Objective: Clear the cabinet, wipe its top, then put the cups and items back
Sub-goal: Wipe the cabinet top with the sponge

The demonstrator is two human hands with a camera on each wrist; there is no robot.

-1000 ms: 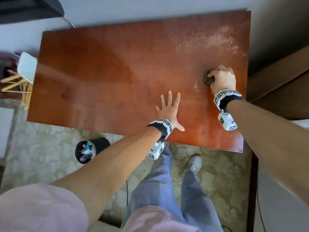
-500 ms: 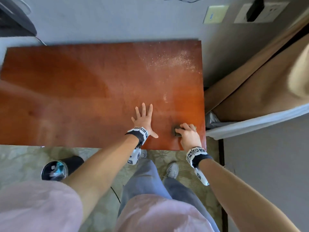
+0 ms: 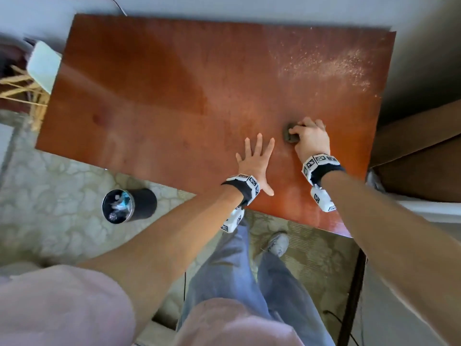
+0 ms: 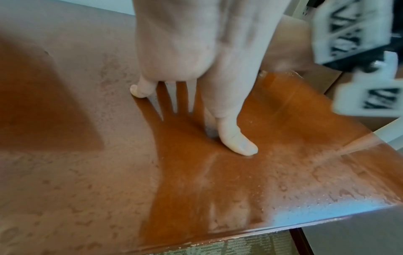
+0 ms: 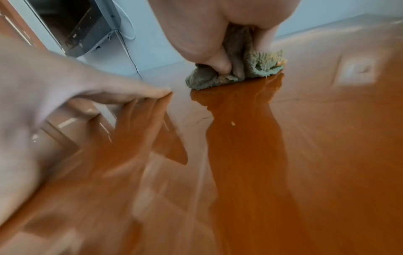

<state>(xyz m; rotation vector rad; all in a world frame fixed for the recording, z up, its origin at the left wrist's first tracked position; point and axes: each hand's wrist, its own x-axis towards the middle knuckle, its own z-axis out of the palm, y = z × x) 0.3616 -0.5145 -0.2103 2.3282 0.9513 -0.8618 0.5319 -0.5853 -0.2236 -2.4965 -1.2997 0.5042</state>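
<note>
While the left hand lies flat, fingers spread, the right hand grips a cloth.
Wadded under curled fingers, it sits on the cabinet top toward 4 o'clock; pale specks, possibly dust, lie at 1 o'clock.

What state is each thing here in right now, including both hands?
Cabinet top: bare of cups, glossy, pale specks in the far right corner.
Cloth: bunched up, pressed on the top.
Right hand: grips the cloth.
Left hand: flat, fingers spread, resting on the top.
Bin: on the floor, open, holding rubbish.
</note>
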